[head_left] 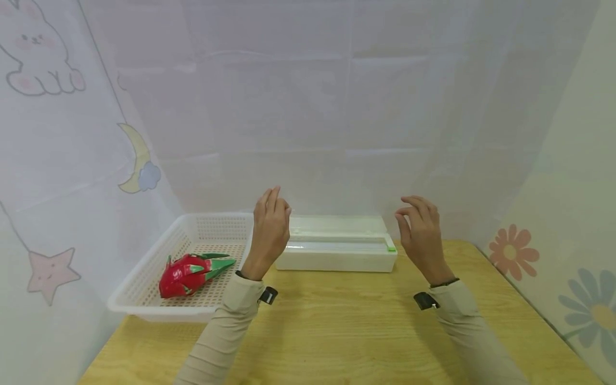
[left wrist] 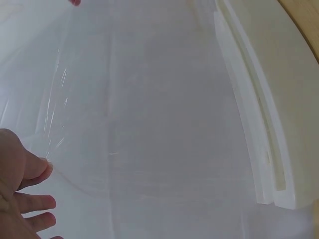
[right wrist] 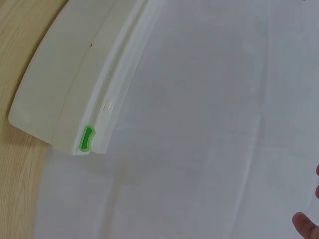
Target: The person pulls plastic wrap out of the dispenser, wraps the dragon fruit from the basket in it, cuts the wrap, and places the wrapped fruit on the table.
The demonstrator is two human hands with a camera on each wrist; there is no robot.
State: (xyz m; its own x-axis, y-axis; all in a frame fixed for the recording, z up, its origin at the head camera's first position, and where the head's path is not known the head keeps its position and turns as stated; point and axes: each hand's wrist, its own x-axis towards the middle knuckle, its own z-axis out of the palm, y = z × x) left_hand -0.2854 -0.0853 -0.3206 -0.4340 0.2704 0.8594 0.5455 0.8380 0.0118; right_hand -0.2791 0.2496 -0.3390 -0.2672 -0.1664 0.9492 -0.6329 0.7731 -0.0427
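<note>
Pinching clear film that glints in the left wrist view, the left hand is well apart from the right hand, whose grip I cannot tell. An open white box sits near the worktop's far edge; only the head view shows the left-edge basket.

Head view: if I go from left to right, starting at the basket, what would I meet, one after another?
Basket with fruit inside → left hand → box → right hand → red flower → blue flower.
</note>
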